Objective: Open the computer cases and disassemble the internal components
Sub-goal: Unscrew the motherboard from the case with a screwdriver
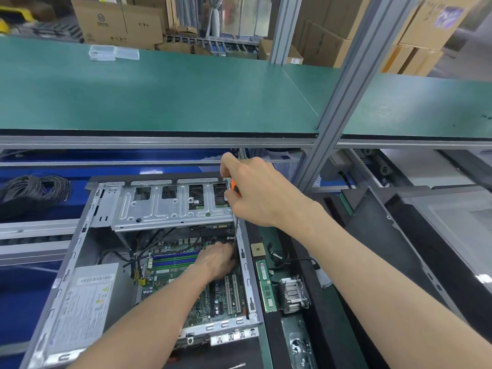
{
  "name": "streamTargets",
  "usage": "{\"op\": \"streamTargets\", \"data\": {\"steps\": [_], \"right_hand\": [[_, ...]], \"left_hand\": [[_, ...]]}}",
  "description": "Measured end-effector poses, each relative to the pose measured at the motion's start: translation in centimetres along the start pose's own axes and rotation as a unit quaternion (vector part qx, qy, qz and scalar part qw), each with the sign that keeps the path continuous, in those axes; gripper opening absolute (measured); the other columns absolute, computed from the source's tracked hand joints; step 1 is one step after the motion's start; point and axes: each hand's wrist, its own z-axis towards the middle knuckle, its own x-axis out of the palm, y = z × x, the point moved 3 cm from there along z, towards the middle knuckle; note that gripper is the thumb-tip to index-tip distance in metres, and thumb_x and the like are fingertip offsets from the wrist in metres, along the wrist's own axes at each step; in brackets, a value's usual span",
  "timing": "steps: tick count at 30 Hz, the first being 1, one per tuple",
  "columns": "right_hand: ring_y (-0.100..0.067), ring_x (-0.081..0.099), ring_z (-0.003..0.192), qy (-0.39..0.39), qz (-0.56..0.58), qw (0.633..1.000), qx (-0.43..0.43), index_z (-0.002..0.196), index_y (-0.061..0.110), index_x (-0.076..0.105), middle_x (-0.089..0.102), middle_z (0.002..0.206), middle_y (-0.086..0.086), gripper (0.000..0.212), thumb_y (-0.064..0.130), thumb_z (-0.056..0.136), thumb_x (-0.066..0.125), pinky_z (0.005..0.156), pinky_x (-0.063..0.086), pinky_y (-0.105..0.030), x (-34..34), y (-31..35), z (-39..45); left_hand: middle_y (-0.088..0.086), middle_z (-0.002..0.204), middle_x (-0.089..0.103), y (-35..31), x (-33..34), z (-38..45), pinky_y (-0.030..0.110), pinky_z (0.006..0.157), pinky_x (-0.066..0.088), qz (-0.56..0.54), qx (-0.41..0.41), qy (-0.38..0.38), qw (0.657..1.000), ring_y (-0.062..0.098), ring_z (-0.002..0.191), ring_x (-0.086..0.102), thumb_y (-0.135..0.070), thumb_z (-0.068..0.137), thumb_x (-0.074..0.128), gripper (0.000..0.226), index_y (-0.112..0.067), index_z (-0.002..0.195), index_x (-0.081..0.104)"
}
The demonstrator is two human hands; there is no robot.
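Observation:
An open computer case [80, 251] lies on its side on the bench, its green motherboard [202, 302] exposed. My right hand [255, 193] grips an orange-handled screwdriver [233, 185] upright; its shaft runs down to the board's far right corner by the case wall. My left hand [218, 258] reaches into the case and rests on the motherboard beside the screwdriver tip; its fingertips are hidden. A silver drive cage [173, 206] spans the far end of the case. The power supply [85, 302] sits at the near left.
A loose RAM stick [266, 286], a CPU chip [257, 249] and a heatsink [292, 294] lie right of the case. Another black case panel [399, 249] is further right. Coiled black cable [34, 193] sits left. A green shelf [159, 97] overhangs behind, with an aluminium post [332, 123].

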Motion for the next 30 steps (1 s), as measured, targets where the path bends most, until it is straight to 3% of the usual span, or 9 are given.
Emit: {"op": "streamTargets", "data": {"steps": [3,6,10,12,17,19,23,26,30], "right_hand": [[-0.036,0.054,0.07,-0.055,0.0,0.998,0.005,0.106,0.015,0.042,0.055,0.075,-0.006,0.025,0.014,0.085,0.055,0.066,0.052,-0.045,-0.8,0.1,-0.2],[-0.038,0.054,0.069,-0.091,-0.006,0.996,0.015,0.104,0.014,0.041,0.057,0.073,-0.007,0.024,0.016,0.083,0.054,0.068,0.052,-0.044,-1.6,0.2,0.0],[-0.036,0.054,0.066,-0.107,-0.013,0.994,0.018,0.104,0.014,0.041,0.057,0.07,-0.008,0.024,0.017,0.084,0.053,0.065,0.052,-0.043,-1.9,0.6,0.1],[-0.036,0.053,0.065,-0.112,-0.004,0.994,0.022,0.103,0.014,0.042,0.056,0.069,-0.008,0.022,0.016,0.084,0.054,0.064,0.051,-0.043,-1.7,0.7,0.1],[-0.032,0.05,0.066,-0.122,0.024,0.991,0.039,0.102,0.015,0.045,0.053,0.065,-0.001,0.019,0.017,0.087,0.056,0.07,0.051,-0.044,-0.7,1.2,0.1],[-0.033,0.05,0.068,-0.122,0.03,0.991,0.047,0.103,0.016,0.045,0.054,0.065,-0.002,0.019,0.016,0.088,0.056,0.073,0.051,-0.046,-0.3,1.4,0.2],[-0.034,0.052,0.069,-0.121,0.04,0.99,0.055,0.102,0.015,0.045,0.052,0.064,0.0,0.018,0.016,0.088,0.057,0.073,0.051,-0.047,0.1,1.7,0.2],[-0.029,0.051,0.065,-0.128,0.043,0.989,0.056,0.1,0.016,0.046,0.048,0.06,0.004,0.018,0.016,0.088,0.059,0.068,0.052,-0.046,0.3,1.6,-0.1],[-0.027,0.05,0.063,-0.132,0.047,0.989,0.055,0.097,0.017,0.045,0.047,0.06,0.006,0.017,0.015,0.087,0.059,0.062,0.051,-0.044,0.5,1.7,-0.2]], "left_hand": [[0.017,0.107,0.065,0.3,-0.2,-0.1,0.04,0.075,0.05,-0.002,0.034,0.014,0.999,0.033,0.092,0.064,-0.032,0.102,0.048,0.026,-0.007,0.109,0.056],[0.009,0.095,0.066,0.5,-0.7,-0.6,0.025,0.064,0.045,-0.04,0.051,0.016,0.998,0.018,0.073,0.058,-0.028,0.103,0.051,0.015,-0.016,0.098,0.057],[-0.003,0.073,0.063,2.3,-1.6,-2.2,0.019,0.047,0.038,-0.209,-0.021,0.007,0.978,0.008,0.056,0.056,-0.022,0.1,0.057,0.01,-0.014,0.095,0.06],[-0.007,0.052,0.053,3.6,-1.8,-3.4,0.021,0.037,0.032,-0.405,-0.099,0.022,0.909,0.007,0.039,0.039,-0.017,0.1,0.058,0.01,-0.009,0.104,0.061],[-0.007,0.058,0.023,4.9,-3.0,-7.2,0.018,0.029,0.016,-0.827,-0.128,0.069,0.543,0.006,0.04,0.018,-0.004,0.09,0.051,0.007,-0.008,0.094,0.047],[-0.007,0.062,0.02,5.0,-4.0,-8.2,0.017,0.029,0.015,-0.887,-0.106,0.063,0.446,0.005,0.043,0.015,-0.003,0.087,0.047,0.01,-0.006,0.097,0.05],[-0.007,0.054,0.021,5.1,-5.8,-8.9,0.021,0.031,0.009,-0.902,-0.106,-0.008,0.419,0.008,0.046,0.008,-0.01,0.092,0.037,0.025,-0.019,0.07,0.033],[-0.008,0.053,0.016,5.9,-6.7,-9.4,0.02,0.035,0.007,-0.903,-0.111,-0.046,0.412,0.01,0.046,0.007,-0.013,0.091,0.038,0.03,-0.024,0.065,0.027],[-0.009,0.052,0.02,6.8,-7.4,-9.9,0.02,0.035,0.009,-0.931,-0.071,-0.027,0.356,0.007,0.043,0.009,-0.013,0.09,0.042,0.028,-0.02,0.064,0.034]]}}
